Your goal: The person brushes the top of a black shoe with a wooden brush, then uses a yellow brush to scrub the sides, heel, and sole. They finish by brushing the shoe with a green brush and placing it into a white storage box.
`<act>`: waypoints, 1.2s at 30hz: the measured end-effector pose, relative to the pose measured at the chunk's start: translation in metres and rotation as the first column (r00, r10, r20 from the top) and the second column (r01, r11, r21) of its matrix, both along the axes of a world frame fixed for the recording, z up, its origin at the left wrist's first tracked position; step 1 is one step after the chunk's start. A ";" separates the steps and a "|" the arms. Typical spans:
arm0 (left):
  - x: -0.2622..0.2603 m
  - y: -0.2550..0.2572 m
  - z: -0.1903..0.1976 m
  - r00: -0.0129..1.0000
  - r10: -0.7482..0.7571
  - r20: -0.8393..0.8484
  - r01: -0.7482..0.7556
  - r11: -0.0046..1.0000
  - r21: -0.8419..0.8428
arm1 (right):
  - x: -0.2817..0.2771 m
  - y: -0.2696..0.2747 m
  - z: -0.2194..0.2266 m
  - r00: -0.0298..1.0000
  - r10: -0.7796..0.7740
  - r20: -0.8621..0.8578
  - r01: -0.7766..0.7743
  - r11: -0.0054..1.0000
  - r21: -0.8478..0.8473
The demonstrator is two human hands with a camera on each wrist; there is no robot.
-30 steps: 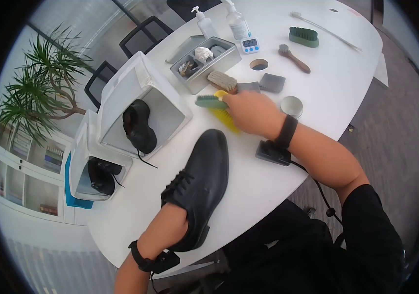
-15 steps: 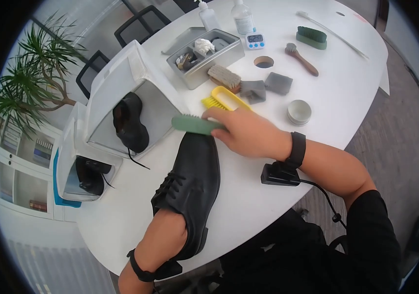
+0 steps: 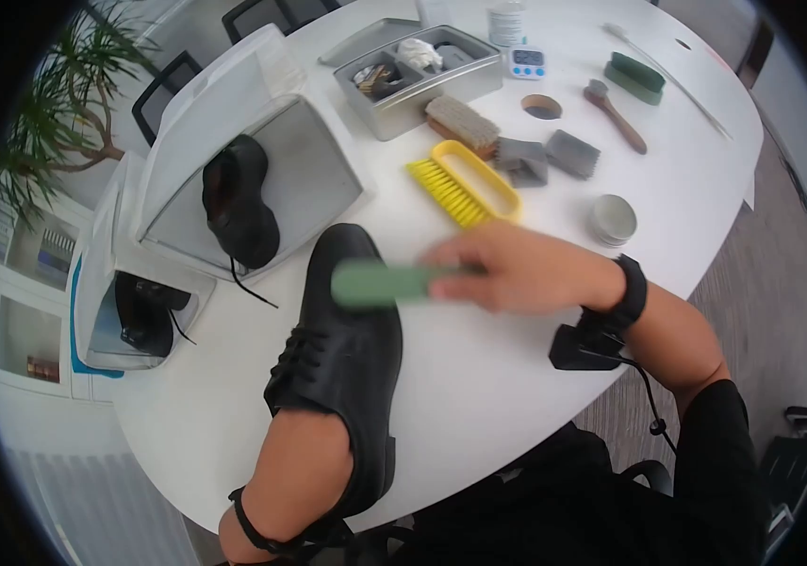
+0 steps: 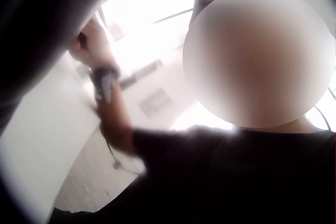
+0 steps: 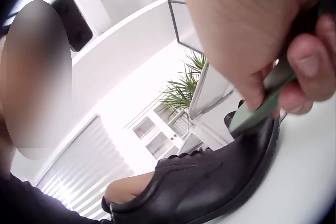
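A black lace-up dress shoe [image 3: 352,354] points toe-away over the white table. My left hand [image 3: 314,448] is pushed into its opening, with the fingers hidden inside. In my right hand [image 3: 526,269] I grip a green brush [image 3: 375,285], blurred in the head view, smooth back upward, across the shoe's toe. The right wrist view shows thumb and fingers curled round the green brush [image 5: 257,112], right at the front of the shoe [image 5: 210,182]. A yellow brush [image 3: 488,184] lies on its side just beyond my right hand.
Two white boxes [image 3: 328,160] at left hold black shoes [image 3: 238,203]. Further back are a metal tin [image 3: 403,118], a wooden brush [image 3: 460,123], grey pads [image 3: 521,162], a timer [image 3: 526,62], a small round tin [image 3: 614,219] and another green brush [image 3: 634,77].
My right hand has carried the green brush from beside the yellow brush to the shoe's toe. Its bristles showed along the upper edge before; now its smooth back does. Left hand stays in the shoe.
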State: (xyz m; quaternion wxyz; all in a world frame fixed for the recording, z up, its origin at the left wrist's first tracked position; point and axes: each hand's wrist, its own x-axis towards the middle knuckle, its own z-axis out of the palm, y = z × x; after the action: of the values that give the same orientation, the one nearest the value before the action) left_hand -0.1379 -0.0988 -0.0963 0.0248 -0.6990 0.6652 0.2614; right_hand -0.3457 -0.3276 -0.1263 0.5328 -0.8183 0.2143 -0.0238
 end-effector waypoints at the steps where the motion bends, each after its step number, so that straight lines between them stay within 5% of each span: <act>1: 0.000 0.000 0.000 0.999 -0.041 0.007 0.041 0.999 -0.034 | 0.002 0.002 -0.001 1.000 0.016 -0.010 -0.016 1.000 0.003; 3: -0.002 0.001 -0.002 0.993 -0.118 0.019 0.119 0.988 -0.095 | 0.003 0.004 -0.006 0.993 0.041 0.106 -0.036 0.998 -0.044; 5: 0.000 0.003 -0.006 0.980 -0.197 0.040 0.201 0.965 -0.166 | 0.008 -0.006 -0.014 0.998 -0.049 0.049 0.057 0.983 -0.175; 7: 0.015 0.016 -0.032 0.962 -0.272 0.011 0.266 0.929 -0.257 | 0.008 -0.011 -0.018 0.963 -0.261 0.072 0.271 0.938 -0.216; 9: 0.016 0.017 -0.038 0.937 -0.351 -0.005 0.327 0.878 -0.350 | 0.008 -0.003 -0.011 0.977 -0.212 0.007 0.212 0.975 -0.065; 11: 0.012 0.015 -0.029 0.943 -0.332 0.023 0.326 0.906 -0.270 | 0.010 0.011 -0.001 0.998 0.065 0.002 -0.064 0.972 0.227; 13: 0.012 0.015 -0.029 0.952 -0.305 -0.014 0.289 0.915 -0.280 | 0.011 0.008 -0.005 0.998 0.056 0.009 -0.057 0.978 0.202; 15: 0.012 0.017 -0.034 0.957 -0.283 -0.068 0.248 0.915 -0.319 | 0.010 -0.008 -0.017 0.975 -0.198 0.097 0.211 0.966 -0.150; 17: 0.013 0.020 -0.038 0.946 -0.323 0.008 0.295 0.855 -0.426 | 0.006 -0.010 -0.017 0.970 -0.241 0.039 0.242 0.929 -0.280; 21: 0.012 0.011 -0.024 0.951 -0.309 -0.024 0.289 0.913 -0.287 | 0.007 0.009 -0.004 0.996 0.089 -0.014 -0.085 0.977 0.198; 24: 0.013 0.020 -0.035 0.953 -0.301 -0.039 0.276 0.912 -0.303 | 0.006 0.004 -0.008 1.000 -0.003 -0.021 0.006 0.988 0.153; 26: 0.013 0.019 -0.034 0.953 -0.304 0.000 0.283 0.886 -0.366 | 0.006 -0.009 -0.015 0.964 -0.265 0.035 0.267 0.954 -0.133; 30: 0.015 0.014 -0.028 0.949 -0.315 0.007 0.305 0.913 -0.272 | 0.009 -0.004 -0.012 0.958 -0.286 0.013 0.285 0.947 -0.151; 36: 0.013 0.018 -0.032 0.960 -0.280 -0.004 0.261 0.899 -0.353 | 0.010 -0.004 -0.014 0.964 -0.262 0.042 0.265 0.942 -0.207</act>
State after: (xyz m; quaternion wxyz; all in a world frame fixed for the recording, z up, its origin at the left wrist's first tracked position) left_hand -0.1246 -0.0812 -0.1282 -0.0815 -0.5858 0.7919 0.1521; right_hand -0.3358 -0.3313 -0.1402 0.4365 -0.8340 0.3143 -0.1230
